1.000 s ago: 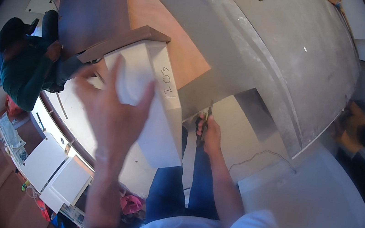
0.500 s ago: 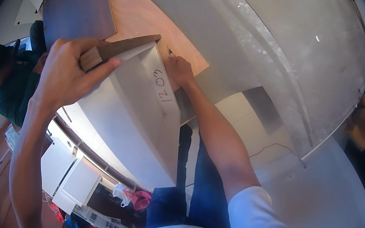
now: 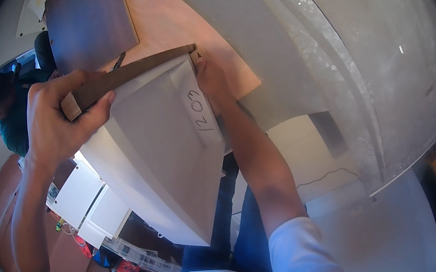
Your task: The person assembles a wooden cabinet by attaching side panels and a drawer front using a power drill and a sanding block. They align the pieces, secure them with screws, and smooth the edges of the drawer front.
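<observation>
Nearby — dark panel; drawer partly hides legs.

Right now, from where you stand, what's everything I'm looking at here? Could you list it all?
Box: 1, white, centre
Strip: 1, brown, along the box's upper edge
Dark panel: 1, dark brown, upper left
Board: 1, pinkish tan, beyond the box
Sheet: 1, grey, upper right
Cable: 1, dark, right of centre
White panels: at least 2, white, lower left
Newspaper: count unclear, printed grey, bottom
Other people: 2, one in dark green, left and right edges
Shirt: 1, white, bottom
Left hand: 1, bare, gripping the strip's near end
Right hand: 1, bare, near the strip's far end
</observation>
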Demonstrator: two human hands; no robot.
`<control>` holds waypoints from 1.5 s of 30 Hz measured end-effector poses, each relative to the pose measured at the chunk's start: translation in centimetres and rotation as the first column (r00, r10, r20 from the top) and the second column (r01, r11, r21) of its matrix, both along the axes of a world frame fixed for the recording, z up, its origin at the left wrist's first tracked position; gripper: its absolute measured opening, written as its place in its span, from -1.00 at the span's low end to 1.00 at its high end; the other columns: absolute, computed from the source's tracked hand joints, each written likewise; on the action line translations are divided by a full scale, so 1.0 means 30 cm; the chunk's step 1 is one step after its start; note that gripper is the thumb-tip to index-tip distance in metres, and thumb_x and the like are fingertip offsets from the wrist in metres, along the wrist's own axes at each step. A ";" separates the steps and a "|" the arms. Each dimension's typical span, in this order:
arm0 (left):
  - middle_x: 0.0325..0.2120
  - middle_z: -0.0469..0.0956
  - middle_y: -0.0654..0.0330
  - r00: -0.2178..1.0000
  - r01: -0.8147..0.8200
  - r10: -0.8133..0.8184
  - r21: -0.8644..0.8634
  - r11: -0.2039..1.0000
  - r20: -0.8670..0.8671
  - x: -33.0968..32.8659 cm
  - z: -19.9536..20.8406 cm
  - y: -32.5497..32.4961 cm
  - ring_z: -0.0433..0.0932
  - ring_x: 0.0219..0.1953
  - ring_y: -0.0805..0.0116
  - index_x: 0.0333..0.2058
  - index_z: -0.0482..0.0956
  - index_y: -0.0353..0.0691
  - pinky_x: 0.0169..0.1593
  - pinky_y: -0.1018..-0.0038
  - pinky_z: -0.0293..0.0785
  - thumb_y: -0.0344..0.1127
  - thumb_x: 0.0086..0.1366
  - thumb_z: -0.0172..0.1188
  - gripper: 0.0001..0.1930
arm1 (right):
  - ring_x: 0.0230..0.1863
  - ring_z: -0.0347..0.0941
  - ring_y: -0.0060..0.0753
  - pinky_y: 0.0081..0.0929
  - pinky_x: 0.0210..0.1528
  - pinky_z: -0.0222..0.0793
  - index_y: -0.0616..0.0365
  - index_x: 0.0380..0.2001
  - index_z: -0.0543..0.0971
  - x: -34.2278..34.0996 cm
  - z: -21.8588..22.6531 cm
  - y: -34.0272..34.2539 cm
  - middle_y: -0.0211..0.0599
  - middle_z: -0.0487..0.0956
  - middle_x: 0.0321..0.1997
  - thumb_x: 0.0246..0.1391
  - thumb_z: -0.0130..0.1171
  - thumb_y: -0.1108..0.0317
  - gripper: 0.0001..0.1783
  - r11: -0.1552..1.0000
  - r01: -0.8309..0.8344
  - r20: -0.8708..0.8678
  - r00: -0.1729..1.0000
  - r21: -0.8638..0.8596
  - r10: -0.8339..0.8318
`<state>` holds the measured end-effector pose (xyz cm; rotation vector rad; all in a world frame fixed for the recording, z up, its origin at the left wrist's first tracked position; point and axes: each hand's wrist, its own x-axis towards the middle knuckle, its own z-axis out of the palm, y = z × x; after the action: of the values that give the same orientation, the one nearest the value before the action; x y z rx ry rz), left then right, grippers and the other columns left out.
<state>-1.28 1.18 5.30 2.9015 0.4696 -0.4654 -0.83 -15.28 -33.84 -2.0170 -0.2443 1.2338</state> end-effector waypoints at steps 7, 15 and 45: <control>-0.41 0.78 -0.03 1.000 0.023 -0.023 0.020 1.000 0.002 0.015 0.005 -0.016 0.73 -0.44 0.25 -0.17 0.82 -0.33 -0.10 0.42 0.59 -0.23 0.14 0.52 -0.67 | 0.18 0.56 0.37 0.13 0.33 0.41 0.40 -0.10 0.66 0.044 0.004 0.013 0.33 0.67 0.06 0.62 -0.37 -0.03 -0.27 0.999 -0.052 0.015 0.999 -0.015 0.052; -0.34 0.81 -0.03 0.999 0.027 -0.026 -0.026 0.999 0.042 -0.025 -0.001 -0.028 0.77 -0.38 0.22 -0.16 0.81 -0.35 -0.03 0.42 0.62 -0.19 0.19 0.53 -0.65 | 0.19 0.56 0.35 0.15 0.37 0.37 0.39 -0.04 0.65 0.045 0.007 0.025 0.27 0.67 0.09 0.63 -0.39 -0.02 -0.27 0.994 -0.105 0.024 0.994 -0.022 0.106; -0.45 0.77 -0.06 0.993 0.073 -0.071 -0.019 0.997 0.093 -0.049 0.002 -0.077 0.78 -0.42 0.13 -0.22 0.79 -0.39 -0.06 0.42 0.66 -0.19 0.21 0.53 -0.66 | 0.19 0.57 0.38 0.17 0.33 0.41 0.43 -0.06 0.67 -0.006 0.043 -0.046 0.36 0.66 0.09 0.59 -0.38 -0.02 -0.25 0.996 -0.085 -0.067 0.994 -0.020 0.084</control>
<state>-2.74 -1.14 5.37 2.9103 0.3452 -0.3426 -1.02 -16.67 -32.56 -1.9988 -0.2874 1.3595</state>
